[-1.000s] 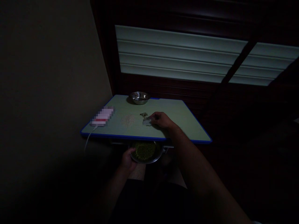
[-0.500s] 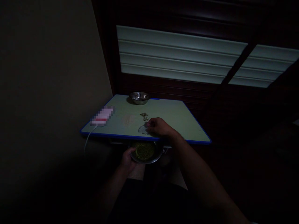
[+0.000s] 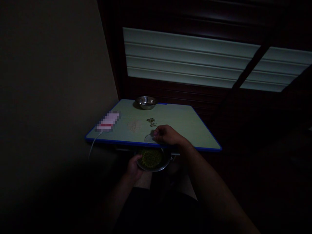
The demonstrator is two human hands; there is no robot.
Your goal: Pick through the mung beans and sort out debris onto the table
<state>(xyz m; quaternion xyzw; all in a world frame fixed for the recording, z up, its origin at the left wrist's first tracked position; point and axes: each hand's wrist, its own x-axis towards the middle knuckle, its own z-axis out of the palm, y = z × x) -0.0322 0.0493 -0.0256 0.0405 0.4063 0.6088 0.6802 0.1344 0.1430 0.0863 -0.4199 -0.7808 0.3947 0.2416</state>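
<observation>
Below the table's front edge, my left hand (image 3: pixel 134 167) grips the rim of a metal bowl (image 3: pixel 161 168), thumb over its left side. Small green beans (image 3: pixel 151 158), like mung beans, lie in the bowl, whose far part is hidden under the tabletop. My right hand (image 3: pixel 166 134) is over the front of the table, its fingers curled together. Anything within them is too dark and small to make out. Beside those fingertips is a pale rounded patch (image 3: pixel 149 138) on the tabletop. A small scatter of dark bits (image 3: pixel 151 122) lies just beyond my right hand.
The pale green table (image 3: pixel 180 113) has a blue edge. At its back stands a second metal bowl (image 3: pixel 146 103). A blurred-out pink and white object (image 3: pixel 108 121) with a white cable (image 3: pixel 92 146) lies on the left. A wall and dark slatted panels border the table.
My right hand has shifted slightly down, its fingers still curled. A few dark bits at the front of the pale patch no longer show. The left hand and bowl stay in place.
</observation>
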